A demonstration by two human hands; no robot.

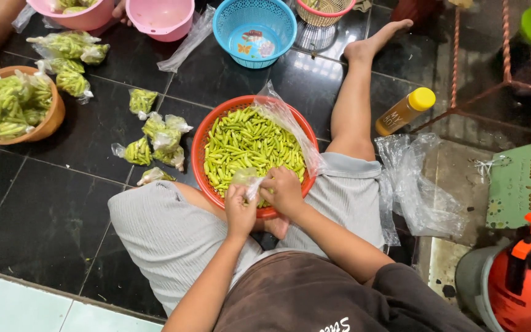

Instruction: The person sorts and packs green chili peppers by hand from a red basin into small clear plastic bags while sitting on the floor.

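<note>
Head view: left hand [239, 211] and right hand [284, 192], both pinched on small clear plastic bag [248, 180], over near rim of round red plastic basket [201, 144] heaped with green chillies [250, 144].

Thin clear plastic bag [248, 181], crinkled and shiny, between both hands; red plastic basket [203, 138] with a smooth rim; glossy black tiled floor [44, 209] mirroring light; matt ribbed grey cloth shorts [167, 233]; smooth, waxy green chillies [247, 144]
</note>
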